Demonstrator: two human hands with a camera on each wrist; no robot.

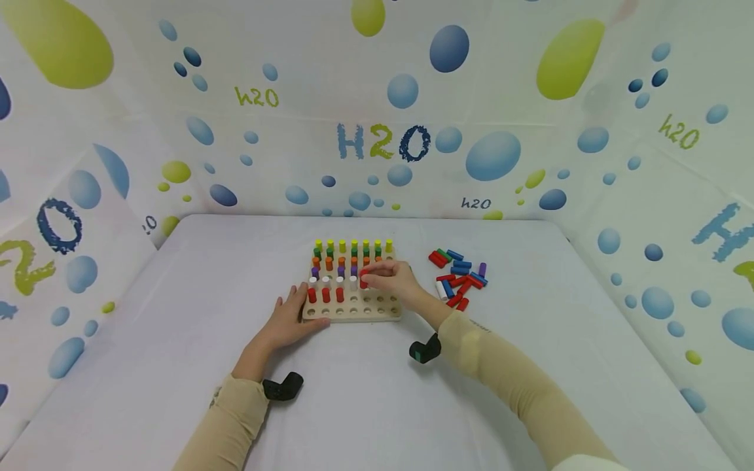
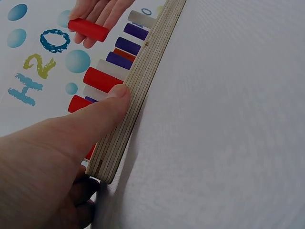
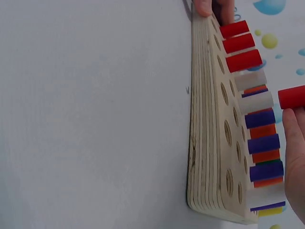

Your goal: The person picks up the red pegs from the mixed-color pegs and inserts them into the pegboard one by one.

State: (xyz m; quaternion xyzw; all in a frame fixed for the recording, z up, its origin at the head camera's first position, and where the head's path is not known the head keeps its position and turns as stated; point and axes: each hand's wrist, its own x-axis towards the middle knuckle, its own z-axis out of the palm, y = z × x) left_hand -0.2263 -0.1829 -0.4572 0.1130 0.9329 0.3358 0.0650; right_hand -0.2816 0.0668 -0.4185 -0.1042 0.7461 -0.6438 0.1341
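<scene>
A wooden pegboard (image 1: 360, 319) lies on the table with rows of yellow, green, orange, purple, white and red pegs, yellow at the back. Three red pegs (image 3: 244, 60) stand at the left of their row; bare holes show beside and in front of them. My left hand (image 1: 287, 322) holds the board's near left corner, the thumb (image 2: 107, 105) against the front edge and the other fingers along the left side. Above the board, my right hand (image 1: 397, 282) pinches a red peg (image 1: 364, 280) between thumb and fingers. In the right wrist view this red peg (image 3: 292, 97) is clear of the board.
To the right of the board lies a loose pile of pegs, mostly red pegs (image 1: 464, 288) and blue pegs (image 1: 461, 269), with a white peg (image 1: 441, 291) and a purple peg (image 1: 482, 269) among them. A white cloth (image 1: 353, 405) covers the table. A printed curtain (image 1: 330, 78) surrounds it.
</scene>
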